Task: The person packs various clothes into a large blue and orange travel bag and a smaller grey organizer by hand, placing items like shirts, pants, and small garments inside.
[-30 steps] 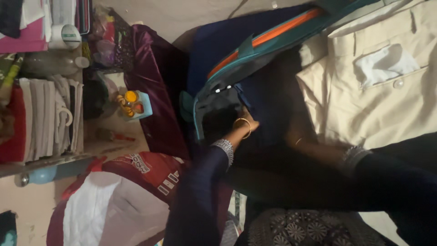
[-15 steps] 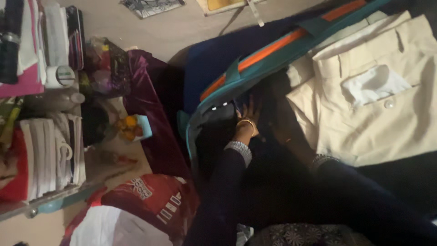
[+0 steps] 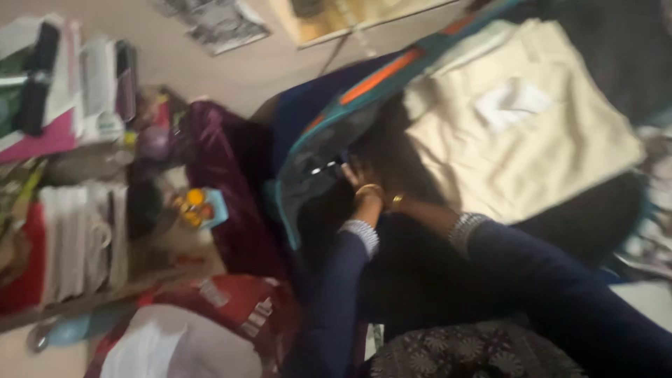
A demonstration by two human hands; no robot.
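The picture is blurred. A dark bag [image 3: 318,150] with a teal rim and an orange stripe lies open in the middle. My left hand [image 3: 358,174], with a gold bangle and a dark blue sleeve with a white cuff, rests at the bag's opening by the teal rim. My right hand [image 3: 392,203] reaches in from the right and meets the left wrist; only its bangled wrist shows, and its fingers are lost in the dark. A folded cream garment [image 3: 532,150] with a white patch lies just right of both hands.
Maroon cloth [image 3: 227,178] lies left of the bag. A small blue box [image 3: 203,206] with orange things sits beside it. Folded white cloths [image 3: 77,238] are stacked at the left. A red and white bag [image 3: 210,322] lies at the bottom left, and papers [image 3: 213,24] lie on the floor at the top.
The view has shifted, so the bag and cream garment sit higher and further right. Both hands stay at the bag's opening, and the right wrist is now close to the left.
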